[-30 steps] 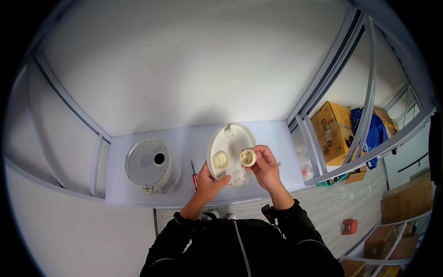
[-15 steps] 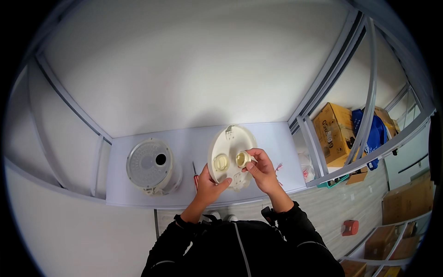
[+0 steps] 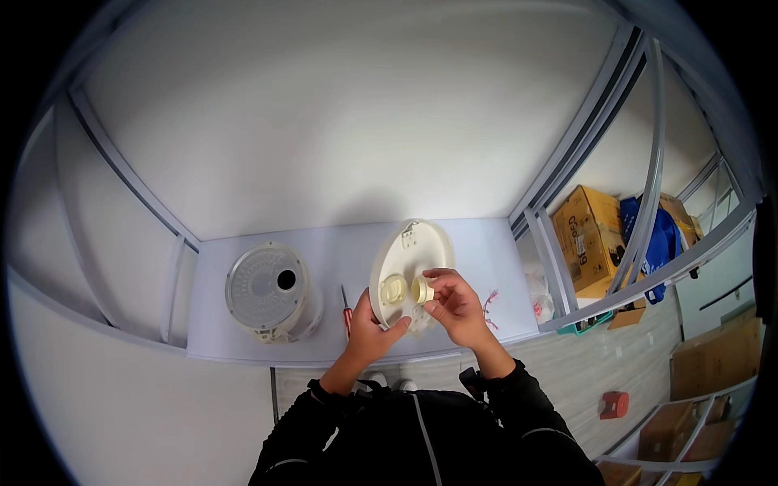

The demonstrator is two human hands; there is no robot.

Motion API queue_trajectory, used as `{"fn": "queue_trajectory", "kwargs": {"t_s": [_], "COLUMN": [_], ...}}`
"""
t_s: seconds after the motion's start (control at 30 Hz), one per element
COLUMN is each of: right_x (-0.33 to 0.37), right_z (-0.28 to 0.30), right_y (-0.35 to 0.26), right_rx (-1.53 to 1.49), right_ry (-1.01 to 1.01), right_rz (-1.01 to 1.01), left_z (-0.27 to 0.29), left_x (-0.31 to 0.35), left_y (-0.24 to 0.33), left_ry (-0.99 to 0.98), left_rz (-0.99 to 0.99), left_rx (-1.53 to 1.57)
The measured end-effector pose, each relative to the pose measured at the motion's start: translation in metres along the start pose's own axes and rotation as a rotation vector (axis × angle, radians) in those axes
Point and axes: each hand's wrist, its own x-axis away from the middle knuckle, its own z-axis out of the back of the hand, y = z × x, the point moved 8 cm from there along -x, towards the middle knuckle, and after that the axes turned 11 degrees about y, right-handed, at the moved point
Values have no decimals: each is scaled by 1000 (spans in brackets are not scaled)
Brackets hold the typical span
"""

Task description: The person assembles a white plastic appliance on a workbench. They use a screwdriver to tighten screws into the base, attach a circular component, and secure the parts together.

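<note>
Above the pale worktop point(image 3: 331, 344), a big round cream cover point(image 3: 417, 257) is held up and tipped to one side, so its inside faces mostly right and up. The left hand's grip point(image 3: 370, 334) is closed on the low left edge of the cover, with the thumb on top. The right hand's grip point(image 3: 459, 309) pinches a small cream ring point(image 3: 421, 290) between thumb and fingers, in front of the cover. I can't tell if the ring touches it. A round cream knob point(image 3: 394, 289) sits on the cover, just left of the ring. To do this well, I think the left hand should hold the cover very still, and the right hand should pinch the ring softly by its side, so its open end is easy to see. It would help to turn the ring slowly and look for notches before pushing anything, as hard plastic may crack or go on crooked. On the worktop, a red-handled screwdriver point(image 3: 347, 316) lies just left of the left hand, and a white tub point(image 3: 266, 283) with a dark hole in its top stands farther left. Some thin red strings point(image 3: 490, 306) lie just right of the right hand.
</note>
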Motion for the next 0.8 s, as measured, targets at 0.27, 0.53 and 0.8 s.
{"fn": "queue_trajectory", "kwargs": {"t_s": [0.27, 0.53, 0.8], "right_x": [5, 2, -3], "right_z": [-1, -8, -37], "right_y": [-1, -14, -42], "right_rx": [21, 333, 678], "right_ry": [-5, -22, -44], "right_rz": [10, 79, 214], "left_z": [3, 5, 2], "left_x": [5, 7, 10], "left_y": [-5, -9, -4], "left_ry": [29, 39, 22], "left_rz": [-12, -2, -26], "left_rx": [-6, 9, 0]}}
